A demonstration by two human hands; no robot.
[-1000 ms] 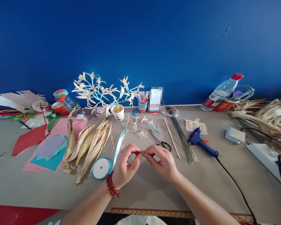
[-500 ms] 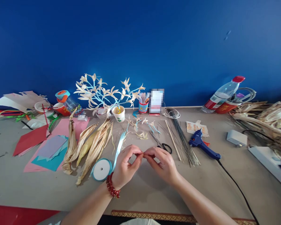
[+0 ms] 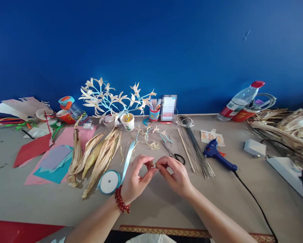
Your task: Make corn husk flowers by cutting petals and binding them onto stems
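My left hand (image 3: 137, 177) and my right hand (image 3: 175, 175) meet at the fingertips over the table, in front of the scissors (image 3: 178, 158). Both are closed in a pinch; whatever lies between the fingertips is too small or hidden to make out. A red bead bracelet (image 3: 120, 199) circles my left wrist. Beside that wrist lies a spool of light-blue ribbon (image 3: 109, 182), its loose end (image 3: 128, 160) running away from me. Beyond my hands are small husk flowers on blue stems (image 3: 164, 135) and a loose husk flower piece (image 3: 153, 145).
Dried corn husks (image 3: 101, 165) and coloured paper (image 3: 56, 162) lie to the left. A white cup (image 3: 128, 125) holds husk-flower branches (image 3: 111, 98) at the back. Rightward are wires (image 3: 199, 152), a blue glue gun (image 3: 219, 155) with its cord, a bottle (image 3: 239, 103) and more husks (image 3: 288, 131).
My left fingers have loosened a little, with the thumb reaching further right and the index fingertip raised from it. The right fingertips have shifted slightly right. Objects on the table stay in place.
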